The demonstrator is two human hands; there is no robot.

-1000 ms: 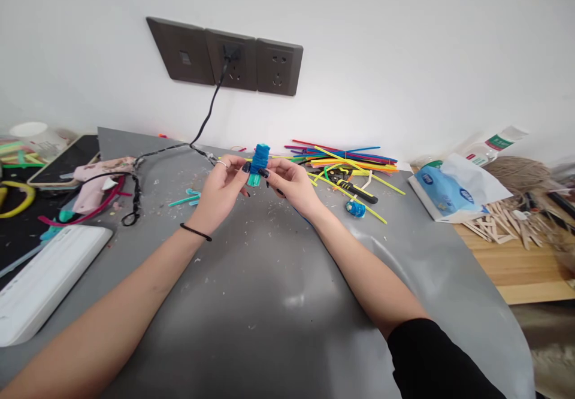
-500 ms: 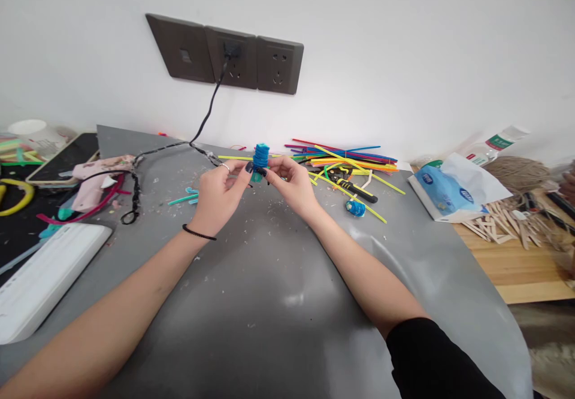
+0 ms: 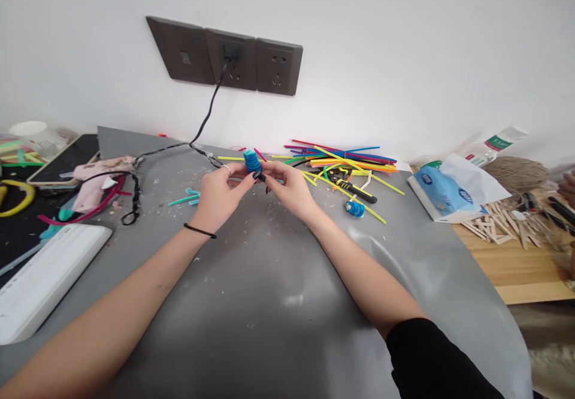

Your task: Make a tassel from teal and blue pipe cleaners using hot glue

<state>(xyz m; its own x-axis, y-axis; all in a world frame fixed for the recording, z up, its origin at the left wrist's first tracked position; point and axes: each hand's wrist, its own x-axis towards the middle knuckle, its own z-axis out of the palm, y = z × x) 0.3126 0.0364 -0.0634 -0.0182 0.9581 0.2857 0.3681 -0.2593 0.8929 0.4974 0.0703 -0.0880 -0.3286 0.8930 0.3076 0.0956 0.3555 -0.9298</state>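
Observation:
My left hand and my right hand meet above the middle of the grey mat, fingertips closed on a blue coil of fuzzy pipe cleaner. The coil's top sticks up between them, tilted to the left; its lower end is hidden by my fingers. To the right lies a second, smaller blue coil. Beyond my right hand are a bundle of coloured pipe cleaners and a cutting tool with a black-and-yellow handle. Short teal pieces lie left of my left hand.
At left are a white power strip, a pink glue gun with its black cord, and yellow-handled scissors. At right stand a tissue pack, wooden sticks and a twine ball. Another person's hand shows at the edge.
The blue coil has tipped to the left and sunk slightly between my fingers. A pink stem end now shows behind it. My arms have barely moved.

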